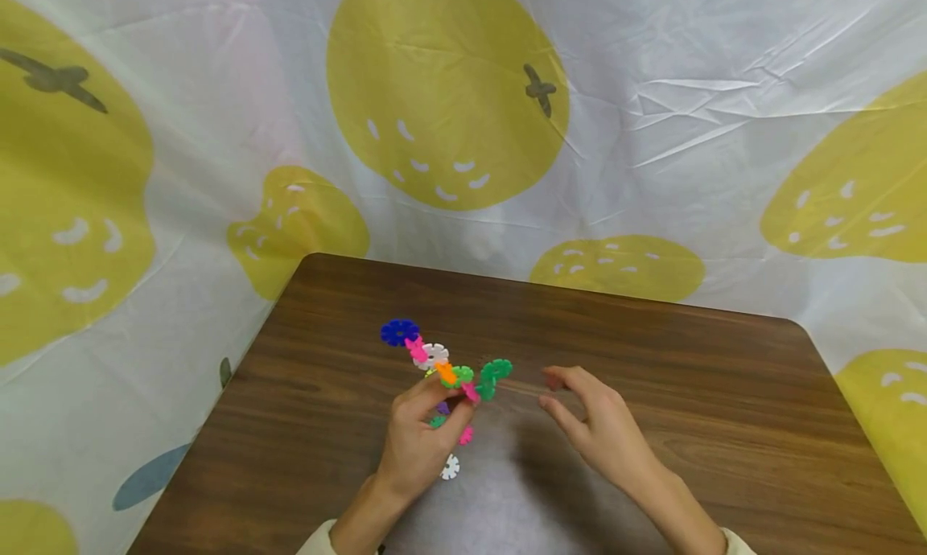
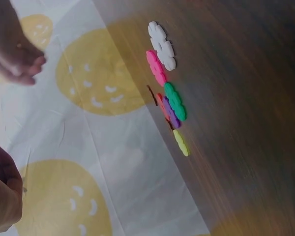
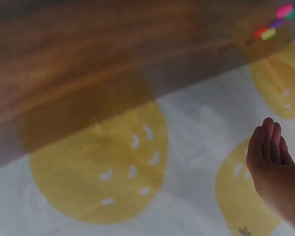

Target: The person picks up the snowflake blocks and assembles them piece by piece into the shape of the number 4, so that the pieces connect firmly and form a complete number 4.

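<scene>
My left hand (image 1: pixel 420 438) pinches a chain of slotted plastic snowflake discs between thumb and fingers, above the table. From its far left end run a blue disc (image 1: pixel 389 335), a pink disc (image 1: pixel 416 349), a white disc (image 1: pixel 438 351), an orange disc (image 1: pixel 446 373) and a light green disc (image 1: pixel 464 373). Close to the fingertips, another pink disc (image 1: pixel 471 392) joins darker green discs (image 1: pixel 497 368) at the right end. Apart from the chain, my right hand (image 1: pixel 608 430) hovers to the right, fingers loosely bent, holding nothing.
Beneath the left hand, loose discs lie on the wooden table (image 1: pixel 688 378): white (image 2: pixel 162 45), pink (image 2: pixel 156 68), green (image 2: pixel 175 101), purple (image 2: pixel 171 112), red and yellow (image 2: pixel 181 142). A white cloth (image 1: pixel 652 121) with yellow fruit prints hangs around the table's back and sides.
</scene>
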`<state>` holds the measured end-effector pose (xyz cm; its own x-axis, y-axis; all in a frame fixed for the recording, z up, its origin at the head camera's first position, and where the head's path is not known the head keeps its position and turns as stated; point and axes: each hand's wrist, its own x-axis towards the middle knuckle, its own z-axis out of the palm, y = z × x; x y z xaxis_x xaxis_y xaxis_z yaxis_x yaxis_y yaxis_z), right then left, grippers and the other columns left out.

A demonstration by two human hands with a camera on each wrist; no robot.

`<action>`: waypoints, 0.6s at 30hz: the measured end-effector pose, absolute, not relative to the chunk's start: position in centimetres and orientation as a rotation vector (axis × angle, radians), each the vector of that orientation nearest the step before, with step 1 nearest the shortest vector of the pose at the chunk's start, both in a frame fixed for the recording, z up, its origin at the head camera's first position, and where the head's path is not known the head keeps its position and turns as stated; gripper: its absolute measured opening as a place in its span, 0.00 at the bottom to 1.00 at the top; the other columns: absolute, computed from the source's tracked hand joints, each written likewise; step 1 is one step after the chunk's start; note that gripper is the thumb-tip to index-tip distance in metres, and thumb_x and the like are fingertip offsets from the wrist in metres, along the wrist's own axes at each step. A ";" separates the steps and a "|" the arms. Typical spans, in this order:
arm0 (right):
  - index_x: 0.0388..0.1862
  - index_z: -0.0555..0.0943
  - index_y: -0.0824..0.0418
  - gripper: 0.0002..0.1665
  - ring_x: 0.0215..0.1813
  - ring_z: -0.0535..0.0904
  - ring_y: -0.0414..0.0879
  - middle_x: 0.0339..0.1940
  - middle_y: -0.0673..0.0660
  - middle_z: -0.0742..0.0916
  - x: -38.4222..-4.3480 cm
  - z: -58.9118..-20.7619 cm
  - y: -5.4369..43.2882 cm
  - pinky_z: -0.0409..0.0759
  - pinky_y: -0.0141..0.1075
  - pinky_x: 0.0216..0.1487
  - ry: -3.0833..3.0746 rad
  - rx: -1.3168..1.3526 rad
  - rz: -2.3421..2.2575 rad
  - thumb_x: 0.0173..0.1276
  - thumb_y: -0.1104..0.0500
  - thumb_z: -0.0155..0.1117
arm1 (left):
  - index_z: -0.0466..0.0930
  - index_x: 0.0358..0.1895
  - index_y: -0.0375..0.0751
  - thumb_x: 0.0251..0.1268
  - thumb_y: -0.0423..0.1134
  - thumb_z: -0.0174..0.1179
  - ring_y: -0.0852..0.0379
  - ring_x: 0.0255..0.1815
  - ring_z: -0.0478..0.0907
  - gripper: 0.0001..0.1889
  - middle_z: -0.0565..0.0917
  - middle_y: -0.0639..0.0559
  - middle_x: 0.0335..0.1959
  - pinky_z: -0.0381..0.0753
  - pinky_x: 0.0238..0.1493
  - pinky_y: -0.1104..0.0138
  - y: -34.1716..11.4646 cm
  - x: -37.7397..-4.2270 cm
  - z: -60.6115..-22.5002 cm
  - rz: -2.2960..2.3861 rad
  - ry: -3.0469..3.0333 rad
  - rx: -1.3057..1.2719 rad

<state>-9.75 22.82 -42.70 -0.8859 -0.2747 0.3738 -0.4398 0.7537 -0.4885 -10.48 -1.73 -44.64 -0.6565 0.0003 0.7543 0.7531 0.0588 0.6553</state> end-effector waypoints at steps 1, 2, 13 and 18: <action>0.58 0.82 0.62 0.21 0.51 0.86 0.46 0.47 0.50 0.89 -9.8 -43.3 22.8 0.87 0.42 0.47 -2.685 0.560 0.842 0.68 0.59 0.73 | 0.88 0.37 0.35 0.58 0.22 0.69 0.55 0.30 0.82 0.07 0.87 0.43 0.33 0.85 0.35 0.73 -1.8 -10.5 -44.6 -1.656 -1.757 -0.754; 0.58 0.82 0.62 0.21 0.51 0.86 0.46 0.47 0.50 0.89 -9.8 -43.8 22.8 0.87 0.42 0.47 -2.695 0.564 0.834 0.68 0.59 0.74 | 0.88 0.37 0.35 0.58 0.22 0.69 0.55 0.29 0.82 0.07 0.87 0.43 0.33 0.85 0.35 0.74 -1.8 -10.5 -44.6 -1.655 -1.758 -0.752; 0.59 0.82 0.63 0.24 0.58 0.85 0.51 0.53 0.57 0.88 -9.0 -47.8 21.7 0.85 0.48 0.58 -2.893 0.570 0.828 0.66 0.59 0.75 | 0.88 0.39 0.34 0.55 0.19 0.69 0.55 0.31 0.82 0.11 0.88 0.42 0.36 0.84 0.36 0.74 -2.2 -10.7 -44.7 -1.645 -1.751 -0.755; 0.56 0.83 0.61 0.23 0.52 0.85 0.47 0.49 0.54 0.88 -8.9 -49.2 20.9 0.85 0.46 0.54 -2.870 0.670 0.727 0.63 0.58 0.77 | 0.89 0.39 0.34 0.55 0.20 0.70 0.55 0.31 0.83 0.10 0.88 0.41 0.36 0.84 0.36 0.74 -2.2 -10.7 -44.7 -1.645 -1.755 -0.753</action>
<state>-8.93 20.85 -49.21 -0.8971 -0.3909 0.2057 -0.4417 0.7883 -0.4283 -10.65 -2.22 -44.73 -0.6514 -0.0028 0.7587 0.7570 0.0657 0.6501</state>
